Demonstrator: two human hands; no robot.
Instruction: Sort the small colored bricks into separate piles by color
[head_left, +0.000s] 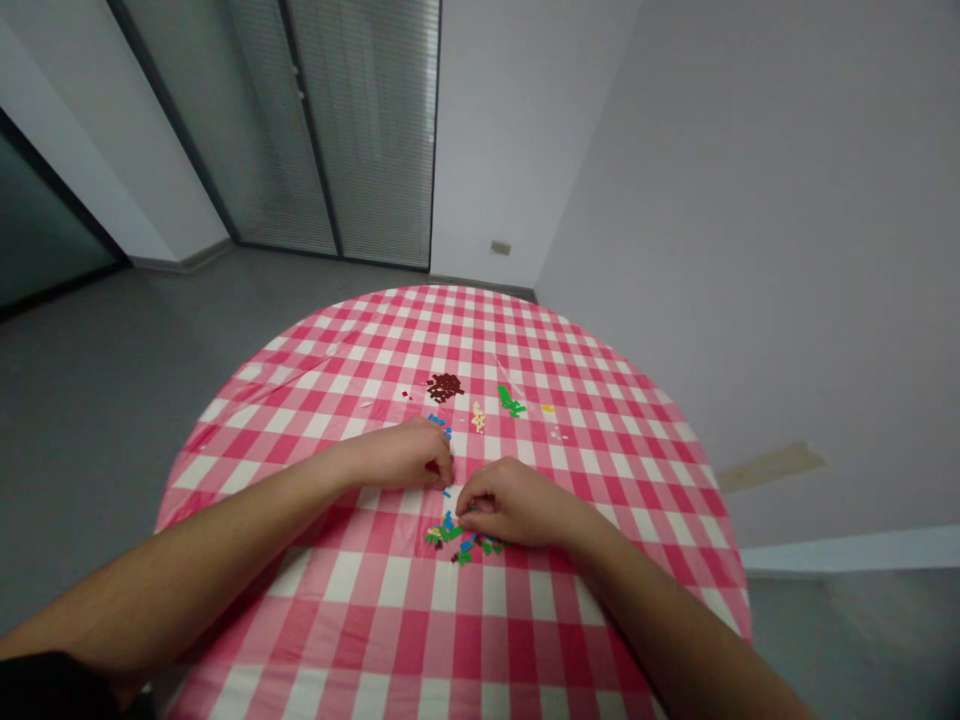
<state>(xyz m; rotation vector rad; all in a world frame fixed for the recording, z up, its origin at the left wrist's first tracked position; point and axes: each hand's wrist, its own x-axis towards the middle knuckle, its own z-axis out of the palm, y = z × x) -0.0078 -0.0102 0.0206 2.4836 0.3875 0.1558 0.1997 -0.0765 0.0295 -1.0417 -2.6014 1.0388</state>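
On the surface point(390, 620), the left hand point(412, 455) bends beside blue pieces point(436, 419), the right hand point(519, 505) at the mixed pile point(451, 534), fingers curled, any grip impossible to tell.

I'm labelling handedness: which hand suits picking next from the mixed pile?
Probably the right hand: its fingertips are at the mixed pile, while the left hand is farther off, beside blue pieces.

I count piles of small pieces: one dark brown point(445, 388), one green point(511, 401), one cream point(478, 418), one mixed-colour point(461, 540). Individual pieces too small to tally. Checked tablecloths point(480, 620): one.
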